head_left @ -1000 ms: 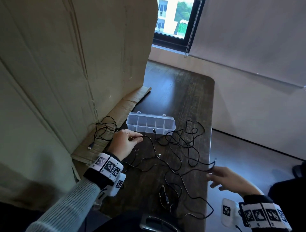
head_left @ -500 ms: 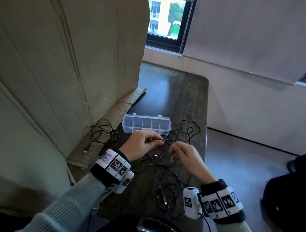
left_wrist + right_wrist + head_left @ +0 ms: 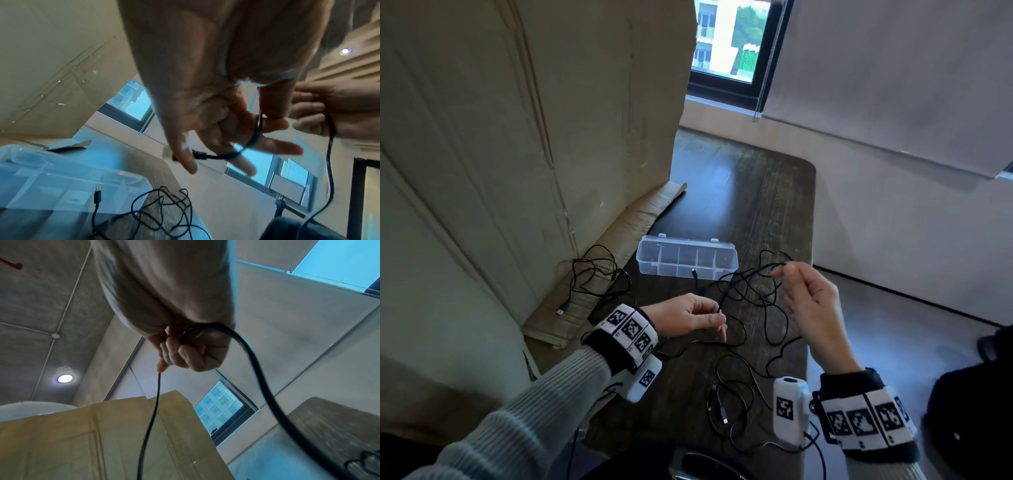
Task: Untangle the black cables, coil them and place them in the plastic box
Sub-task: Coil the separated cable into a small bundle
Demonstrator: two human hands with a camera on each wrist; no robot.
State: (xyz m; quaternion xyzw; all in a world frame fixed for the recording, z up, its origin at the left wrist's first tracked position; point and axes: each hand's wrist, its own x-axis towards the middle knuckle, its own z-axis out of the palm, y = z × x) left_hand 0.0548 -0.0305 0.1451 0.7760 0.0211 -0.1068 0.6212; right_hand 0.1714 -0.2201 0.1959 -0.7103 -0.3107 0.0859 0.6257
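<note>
Cable [image 3: 743, 277] is pinched near its plug by the left hand [image 3: 690, 317] and gripped, raised, by the right hand [image 3: 810, 301], so loops are drawn apart above the counter [image 3: 756, 192].

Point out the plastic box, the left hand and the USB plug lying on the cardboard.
plastic box [image 3: 732, 266]: head view, right end wall.
left hand [image 3: 685, 317]: head view, back of hand.
USB plug [image 3: 560, 311]: head view, metal tip.
</note>
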